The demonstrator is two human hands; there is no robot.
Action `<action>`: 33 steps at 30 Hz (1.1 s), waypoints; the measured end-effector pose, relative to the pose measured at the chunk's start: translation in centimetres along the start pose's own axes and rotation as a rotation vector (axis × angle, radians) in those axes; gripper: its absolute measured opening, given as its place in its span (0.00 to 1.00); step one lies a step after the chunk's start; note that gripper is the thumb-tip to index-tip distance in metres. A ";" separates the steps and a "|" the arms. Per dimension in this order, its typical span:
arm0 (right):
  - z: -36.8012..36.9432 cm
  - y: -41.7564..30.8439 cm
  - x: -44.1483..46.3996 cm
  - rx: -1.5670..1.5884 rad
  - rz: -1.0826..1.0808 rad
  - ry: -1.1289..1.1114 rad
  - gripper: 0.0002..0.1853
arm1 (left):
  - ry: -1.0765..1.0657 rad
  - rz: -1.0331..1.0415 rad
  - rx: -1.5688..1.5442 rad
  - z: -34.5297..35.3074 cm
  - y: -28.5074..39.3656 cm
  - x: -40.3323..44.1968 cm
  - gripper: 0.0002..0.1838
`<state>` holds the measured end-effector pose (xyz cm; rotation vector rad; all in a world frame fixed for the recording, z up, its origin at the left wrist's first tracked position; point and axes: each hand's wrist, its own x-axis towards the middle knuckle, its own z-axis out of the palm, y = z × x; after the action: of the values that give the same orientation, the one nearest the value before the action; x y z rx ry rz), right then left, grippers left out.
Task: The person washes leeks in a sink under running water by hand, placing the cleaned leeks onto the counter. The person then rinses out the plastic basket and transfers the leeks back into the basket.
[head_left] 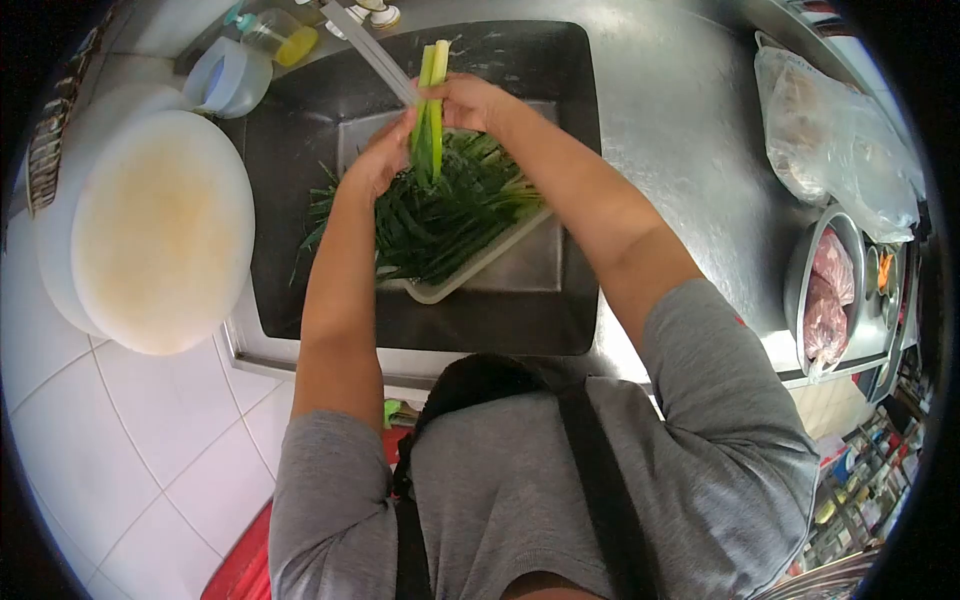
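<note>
Over the dark sink (pixel 285 200), both my hands are at a few green stalks (pixel 436 95) with pale yellow-green ends pointing up, close to the end of the metal faucet spout (pixel 372 55). My left hand (pixel 383 155) is closed around the lower part of the stalks. Higher up, my right hand (pixel 466 101) grips them from the other side. Below the hands a heap of long leafy greens (pixel 440 225) fills a pale tray (pixel 490 255) in the sink, some leaves hanging over its left edge.
Round white cutting boards (pixel 160 230) stand left of the sink. Behind them are a white container (pixel 228 78) and a yellow soap bottle (pixel 280 38). On the right counter (pixel 680 120) lie plastic bags (pixel 825 130) and a metal bowl (pixel 800 270) with bagged meat (pixel 828 300).
</note>
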<state>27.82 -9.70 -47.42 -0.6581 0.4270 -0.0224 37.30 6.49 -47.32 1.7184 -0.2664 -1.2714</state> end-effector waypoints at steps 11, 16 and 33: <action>-2.1 -14.2 -7.0 0.023 -0.442 -0.285 0.16 | -0.011 0.146 0.149 1.6 1.7 -2.4 0.26; -9.7 -20.9 -14.6 0.328 -0.776 0.074 0.19 | 0.105 0.133 -0.080 0.6 3.0 1.3 0.19; -14.8 -5.6 -24.3 -0.811 -1.029 1.213 0.26 | 0.190 -0.247 -0.092 4.0 -10.1 9.5 0.09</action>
<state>0.44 -19.08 -45.38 -1.5931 1.2414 -1.3400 34.70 3.49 -61.21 1.8183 0.1177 -1.2623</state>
